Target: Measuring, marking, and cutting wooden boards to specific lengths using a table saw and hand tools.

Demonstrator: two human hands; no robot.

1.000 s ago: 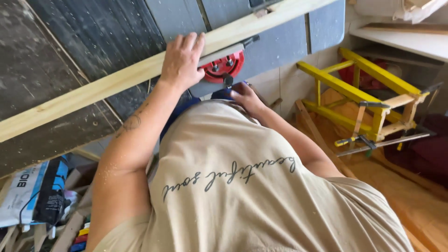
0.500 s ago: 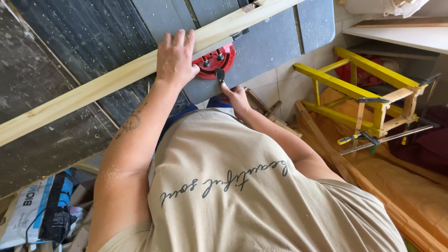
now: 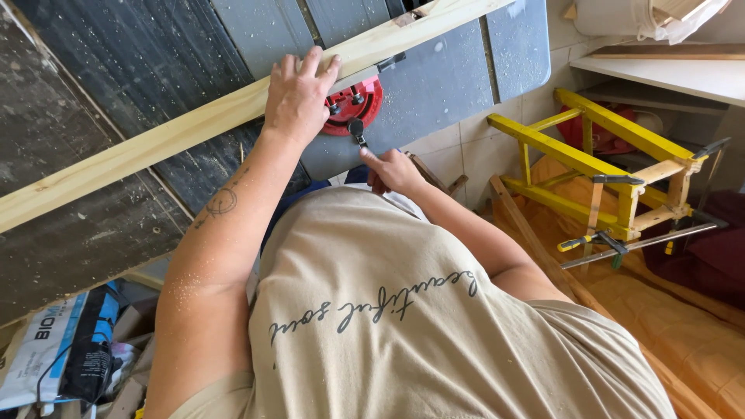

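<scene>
A long pale wooden plank lies slantwise across a grey table saw. My left hand rests flat on the plank near its middle, fingers spread over its edge. Just below the plank is a red round handwheel on the saw's front, with a small black crank knob. My right hand pinches that knob from below. My beige shirt fills the lower part of the view.
A dark dusty board extends left of the saw. A yellow wooden frame with bar clamps stands at the right on an orange cloth. A white shelf is at upper right. Bags and clutter lie lower left.
The view has shifted slightly; the handwheel and plank sit a bit higher in the frame. My right hand stays at the crank knob and my left hand stays on the plank.
</scene>
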